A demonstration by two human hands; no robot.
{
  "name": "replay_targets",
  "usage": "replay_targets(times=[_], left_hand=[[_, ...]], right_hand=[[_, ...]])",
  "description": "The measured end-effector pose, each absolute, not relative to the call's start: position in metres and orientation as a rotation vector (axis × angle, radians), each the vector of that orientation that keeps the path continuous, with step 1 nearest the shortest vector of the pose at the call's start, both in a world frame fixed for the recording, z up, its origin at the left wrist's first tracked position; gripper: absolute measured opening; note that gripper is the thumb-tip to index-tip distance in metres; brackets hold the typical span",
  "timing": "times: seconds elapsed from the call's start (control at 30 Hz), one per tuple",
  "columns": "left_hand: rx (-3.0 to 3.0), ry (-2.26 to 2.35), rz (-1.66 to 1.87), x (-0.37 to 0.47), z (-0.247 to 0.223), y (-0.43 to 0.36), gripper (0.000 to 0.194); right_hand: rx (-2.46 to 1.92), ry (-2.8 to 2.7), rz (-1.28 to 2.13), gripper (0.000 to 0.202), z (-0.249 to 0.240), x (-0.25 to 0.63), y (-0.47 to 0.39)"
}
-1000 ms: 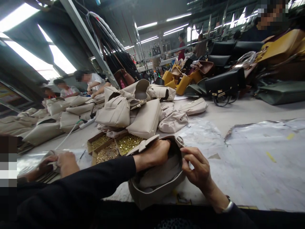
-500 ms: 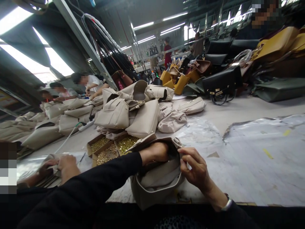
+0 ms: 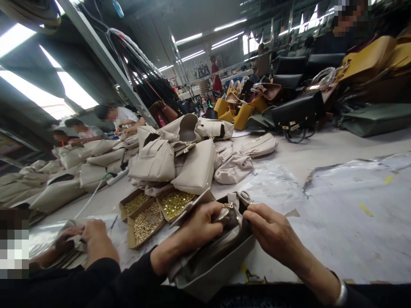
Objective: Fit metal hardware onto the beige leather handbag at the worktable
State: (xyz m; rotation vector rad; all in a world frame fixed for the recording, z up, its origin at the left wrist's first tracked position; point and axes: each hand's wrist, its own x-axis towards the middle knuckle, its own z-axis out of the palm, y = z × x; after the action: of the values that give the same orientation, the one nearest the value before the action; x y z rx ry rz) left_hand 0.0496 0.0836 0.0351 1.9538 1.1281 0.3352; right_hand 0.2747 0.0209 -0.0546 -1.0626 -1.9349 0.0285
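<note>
A beige handbag [image 3: 208,261] is held open at the near edge of the worktable [image 3: 337,214], its mouth gripped between both hands. The left hand [image 3: 201,224] is closed over the bag's upper rim, with a metal zipper pull [image 3: 224,211] pinched at its fingertips; the right hand [image 3: 272,233] is clenched on the same rim just to the right of that pinch, beside a small metal ring [image 3: 245,196]. Below the two grips the body of the bag sags towards the table's edge. Just left of the left hand, three shallow cardboard boxes [image 3: 146,216] filled with small brass fittings are set side by side. Beyond the grips, a heap of beige bags [image 3: 180,158] is piled on the table, and further off black and yellow bags [image 3: 272,107] are stacked. Well to the left, a co-worker's hands [image 3: 86,239] are pressed on another pale piece, though what is being gripped there cannot be told.
</note>
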Motion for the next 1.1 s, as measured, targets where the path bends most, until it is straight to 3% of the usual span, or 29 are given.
replay_targets(times=[0.17, 0.3, 0.47, 0.6, 0.73, 0.87, 1.0, 1.1], left_hand=[[1.643, 1.192, 0.819, 0.034, 0.031, 0.073, 0.018], [1.753, 1.206, 0.75, 0.04, 0.017, 0.07, 0.061], [2.109, 1.096, 0.633, 0.056, 0.006, 0.067, 0.052], [2.166, 1.155, 0.674, 0.065, 0.001, 0.062, 0.057], [2.183, 1.231, 0.707, 0.071, -0.008, 0.059, 0.047], [2.147, 1.212, 0.849, 0.072, -0.016, 0.059, 0.044], [1.933, 1.176, 1.045, 0.066, -0.016, 0.066, 0.052], [1.793, 1.069, 1.115, 0.061, -0.013, 0.073, 0.034]], right_hand=[[-1.101, -1.805, 0.098, 0.024, -0.06, 0.27, 0.041], [-1.135, -1.773, 0.138, 0.029, -0.052, 0.262, 0.059], [-1.139, -1.64, 0.296, 0.027, -0.043, 0.25, 0.063], [-1.172, -1.519, 0.385, 0.024, -0.048, 0.248, 0.057], [-1.137, -1.431, 0.449, 0.021, -0.055, 0.247, 0.055], [-1.12, -1.376, 0.539, 0.018, -0.054, 0.245, 0.057], [-1.087, -1.374, 0.586, 0.016, -0.05, 0.241, 0.055], [-1.086, -1.378, 0.617, 0.015, -0.048, 0.238, 0.053]])
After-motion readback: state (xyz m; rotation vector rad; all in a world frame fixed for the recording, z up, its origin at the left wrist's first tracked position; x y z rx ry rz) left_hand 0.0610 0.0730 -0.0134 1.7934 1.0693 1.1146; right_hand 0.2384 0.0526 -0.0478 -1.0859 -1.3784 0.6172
